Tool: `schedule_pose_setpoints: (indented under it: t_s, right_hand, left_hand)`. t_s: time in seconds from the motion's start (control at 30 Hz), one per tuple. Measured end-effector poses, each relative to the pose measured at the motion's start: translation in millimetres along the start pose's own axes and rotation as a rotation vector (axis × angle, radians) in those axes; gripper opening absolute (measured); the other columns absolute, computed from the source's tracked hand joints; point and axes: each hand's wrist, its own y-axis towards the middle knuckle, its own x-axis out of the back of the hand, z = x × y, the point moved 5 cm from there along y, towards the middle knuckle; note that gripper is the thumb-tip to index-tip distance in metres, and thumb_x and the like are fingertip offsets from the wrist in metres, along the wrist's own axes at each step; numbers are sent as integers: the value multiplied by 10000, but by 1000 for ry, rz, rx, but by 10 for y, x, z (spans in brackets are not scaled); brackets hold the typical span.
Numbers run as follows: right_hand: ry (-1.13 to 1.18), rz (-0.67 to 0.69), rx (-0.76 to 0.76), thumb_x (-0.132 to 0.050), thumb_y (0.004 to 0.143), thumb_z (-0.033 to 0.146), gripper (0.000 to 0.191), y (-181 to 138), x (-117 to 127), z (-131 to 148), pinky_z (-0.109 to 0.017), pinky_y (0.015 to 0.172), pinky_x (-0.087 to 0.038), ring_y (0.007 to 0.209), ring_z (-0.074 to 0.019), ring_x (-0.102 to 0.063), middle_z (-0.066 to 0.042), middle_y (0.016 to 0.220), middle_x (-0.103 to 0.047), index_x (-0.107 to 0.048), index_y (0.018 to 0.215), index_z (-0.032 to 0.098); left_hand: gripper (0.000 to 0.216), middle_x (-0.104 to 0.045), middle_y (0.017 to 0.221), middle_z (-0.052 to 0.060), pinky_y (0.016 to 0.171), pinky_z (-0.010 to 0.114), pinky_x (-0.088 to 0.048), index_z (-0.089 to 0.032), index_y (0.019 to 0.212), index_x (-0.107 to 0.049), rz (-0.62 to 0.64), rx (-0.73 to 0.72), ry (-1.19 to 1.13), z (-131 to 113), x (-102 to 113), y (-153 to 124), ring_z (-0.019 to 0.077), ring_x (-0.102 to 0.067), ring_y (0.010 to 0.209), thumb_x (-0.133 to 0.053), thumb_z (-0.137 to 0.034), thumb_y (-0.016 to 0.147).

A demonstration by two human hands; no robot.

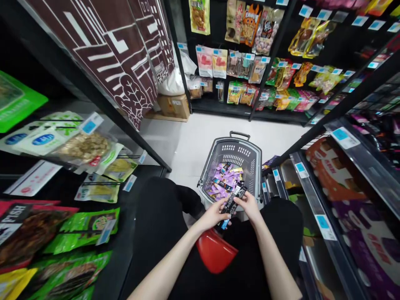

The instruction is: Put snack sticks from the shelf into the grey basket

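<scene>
My left hand and my right hand meet in front of me, both closed on a bunch of small black snack packets. They hover just above the near rim of a grey shopping basket on the floor. The basket holds several purple and black packets. A red stool shows between my black-trousered knees, under my forearms.
A shelf rack of green and clear snack bags stands at my left, and a rack with blue price tags at my right. Ahead, hanging snack packs, a brown patterned curtain, a cardboard box, white floor.
</scene>
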Motion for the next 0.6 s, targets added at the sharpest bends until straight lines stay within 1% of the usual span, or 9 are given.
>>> schedule_pose_setpoints:
  t_s: [0.07, 0.13, 0.17, 0.23, 0.33, 0.4, 0.43, 0.5, 0.6]
  right_hand:
    - [3, -45, -6, -794, 494, 396, 402, 7, 74, -42, -295, 588, -510, 633, -177, -624, -23, 699, -676, -593, 756, 167]
    - [15, -125, -17, -784, 504, 423, 406, 5, 147, -110, -274, 511, -497, 558, -161, -600, -7, 631, -650, -594, 749, 159]
    - [25, -156, -22, -776, 515, 436, 404, 2, 179, -135, -266, 486, -491, 532, -151, -587, 0, 608, -635, -595, 743, 156]
    - [63, -178, -20, -767, 537, 434, 396, -6, 235, -138, -267, 497, -506, 541, -145, -589, 1, 632, -631, -599, 764, 158]
    - [119, -109, 9, -777, 561, 352, 481, -36, 295, -15, -287, 579, -545, 639, -155, -622, -4, 787, -658, -586, 976, 201]
    - [98, -24, 23, -773, 580, 291, 577, -72, 320, 92, -294, 618, -558, 647, -141, -621, -5, 873, -656, -544, 1107, 239]
    - [78, 15, 23, -766, 593, 274, 590, -92, 331, 132, -297, 633, -562, 628, -127, -613, -5, 900, -651, -535, 1135, 247]
    - [50, 61, 25, -748, 621, 262, 549, -123, 360, 172, -305, 660, -565, 599, -106, -597, -5, 925, -641, -546, 1132, 249]
    - [27, 64, 53, -725, 655, 287, 455, -138, 411, 158, -313, 645, -558, 603, -121, -599, -2, 845, -642, -566, 1078, 237]
  left_hand:
    - [564, -657, 890, 77, 484, 277, -524, -204, 1152, -488, 13, 46, 23, 28, -26, 2, 173, -645, 572, -716, -272, 641]
    - [577, -634, 964, 91, 452, 269, -512, -225, 1196, -454, -4, 56, 68, 33, -18, 3, 169, -644, 557, -684, -283, 670]
    - [575, -627, 988, 94, 450, 269, -508, -232, 1212, -445, -18, 35, 110, 17, -5, 3, 160, -637, 544, -668, -283, 684]
    - [547, -636, 988, 91, 491, 277, -513, -226, 1212, -464, -45, -49, 236, -47, 22, -1, 147, -624, 538, -650, -271, 699]
    - [504, -669, 939, 70, 657, 300, -520, -210, 1169, -536, -102, -204, 473, -172, 60, -28, 178, -641, 668, -664, -244, 683]
    - [493, -679, 946, 58, 750, 308, -501, -217, 1162, -555, -146, -276, 607, -231, 81, -57, 206, -643, 788, -664, -238, 682]
    - [476, -679, 972, 56, 781, 308, -490, -223, 1160, -560, -160, -306, 668, -251, 87, -72, 213, -640, 835, -652, -239, 694]
    - [408, -672, 1038, 54, 827, 302, -472, -230, 1137, -579, -174, -369, 777, -275, 89, -102, 215, -633, 905, -614, -239, 730]
    - [289, -676, 1057, 56, 859, 298, -462, -220, 1052, -629, -195, -445, 866, -277, 102, -124, 207, -634, 943, -564, -228, 771]
